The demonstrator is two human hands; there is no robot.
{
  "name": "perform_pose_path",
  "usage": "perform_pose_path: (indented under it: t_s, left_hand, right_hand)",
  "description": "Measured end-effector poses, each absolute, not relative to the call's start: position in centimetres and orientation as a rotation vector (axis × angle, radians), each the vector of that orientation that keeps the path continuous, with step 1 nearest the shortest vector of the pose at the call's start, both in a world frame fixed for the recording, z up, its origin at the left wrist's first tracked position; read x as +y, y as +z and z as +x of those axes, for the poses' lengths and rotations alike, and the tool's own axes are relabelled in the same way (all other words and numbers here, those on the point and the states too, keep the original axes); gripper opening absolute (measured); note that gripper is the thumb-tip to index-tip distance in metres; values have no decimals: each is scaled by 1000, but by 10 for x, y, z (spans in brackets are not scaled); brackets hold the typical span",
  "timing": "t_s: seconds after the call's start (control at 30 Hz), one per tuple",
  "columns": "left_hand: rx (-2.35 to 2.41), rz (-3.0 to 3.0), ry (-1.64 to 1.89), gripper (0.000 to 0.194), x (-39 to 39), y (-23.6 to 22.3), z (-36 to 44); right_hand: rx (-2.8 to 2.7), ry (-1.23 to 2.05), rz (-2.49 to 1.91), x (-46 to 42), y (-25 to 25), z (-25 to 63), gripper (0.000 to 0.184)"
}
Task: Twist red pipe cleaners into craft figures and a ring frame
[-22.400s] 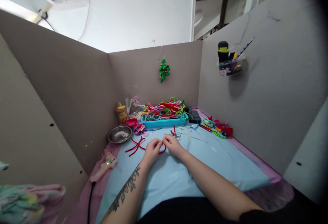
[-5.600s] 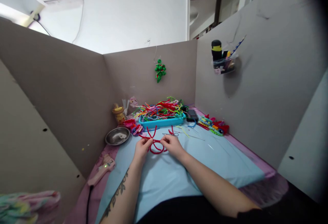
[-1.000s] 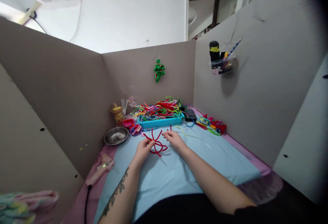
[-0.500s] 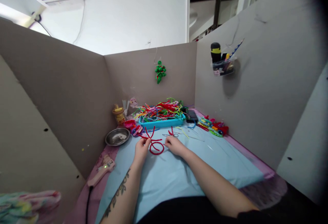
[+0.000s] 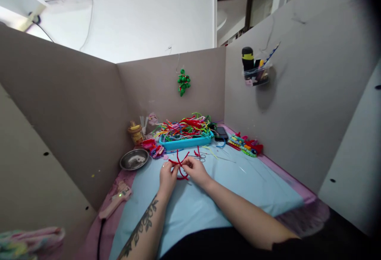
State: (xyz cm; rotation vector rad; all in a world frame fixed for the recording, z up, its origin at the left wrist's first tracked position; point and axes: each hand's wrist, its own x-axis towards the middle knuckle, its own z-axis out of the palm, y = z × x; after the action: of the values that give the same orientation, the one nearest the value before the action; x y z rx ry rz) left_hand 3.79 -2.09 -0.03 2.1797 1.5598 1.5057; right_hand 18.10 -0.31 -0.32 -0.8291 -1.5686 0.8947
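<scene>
Red fuzzy pipe cleaners [image 5: 178,156], joined into a shape with several arms spreading from a middle point, are held above the blue cloth. My left hand [image 5: 168,177] pinches them from the left side. From the right, the fingertips of my right hand [image 5: 195,171] close on the same piece near its middle. A curved red part hangs below the fingers, partly hidden by them. Just beyond my right hand lie scissors [image 5: 203,157] and a short red pipe cleaner bit [image 5: 198,151].
A blue tray [image 5: 186,144] heaped with coloured pipe cleaners stands at the back, beside a dark phone-like object [image 5: 221,133]. On the left are a metal bowl [image 5: 133,160] and a pink glue gun [image 5: 116,203]. Colourful finished pieces [image 5: 245,145] lie right. Grey panels [image 5: 175,61] enclose the table.
My right hand has moved left to the red pipe cleaners and now grips them together with my left hand. The red loop has turned and is mostly covered by fingers.
</scene>
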Motion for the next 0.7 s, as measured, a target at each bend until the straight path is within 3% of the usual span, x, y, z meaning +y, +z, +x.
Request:
perform_pose_path:
  t_s: [0.43,0.7]
  left_hand:
    - [1591,2197,1409,23,-20,-3,40]
    - [1532,2009,1375,24,-18,0,38]
  right_hand:
    - [-1650,629,-907,-7,0,181,15]
    - [-1694,753,-926,-4,-1,185,19]
